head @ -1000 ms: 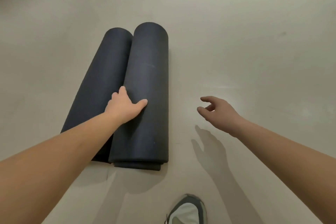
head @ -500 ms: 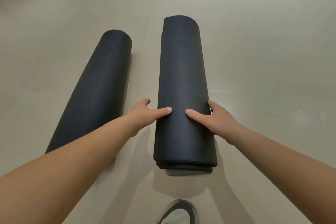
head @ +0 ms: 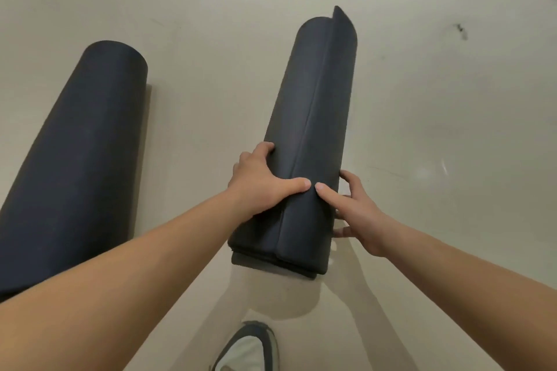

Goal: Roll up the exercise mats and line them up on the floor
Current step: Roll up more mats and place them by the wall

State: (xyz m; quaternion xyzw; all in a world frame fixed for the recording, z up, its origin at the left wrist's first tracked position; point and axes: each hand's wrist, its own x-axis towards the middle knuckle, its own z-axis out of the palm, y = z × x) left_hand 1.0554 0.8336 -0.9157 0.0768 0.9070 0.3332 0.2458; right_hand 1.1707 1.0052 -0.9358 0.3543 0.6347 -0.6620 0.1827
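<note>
Beige floor (head: 422, 99) holds 2 rolled mats: left mat (head: 78, 153) lies alone, well apart from right mat (head: 313, 99), which left hand (head: 259, 181) and right hand (head: 355, 208) clasp from both sides, thumbs on top; rolling looks done, alignment probably pending.

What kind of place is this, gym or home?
Likely a gym or exercise studio, though not certain: a left rolled mat and a right rolled mat lie apart on a wide beige floor.

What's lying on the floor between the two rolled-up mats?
Just bare floor separates the left mat from the right mat in the head view; the person's left forearm crosses above the gap's near end.
</note>
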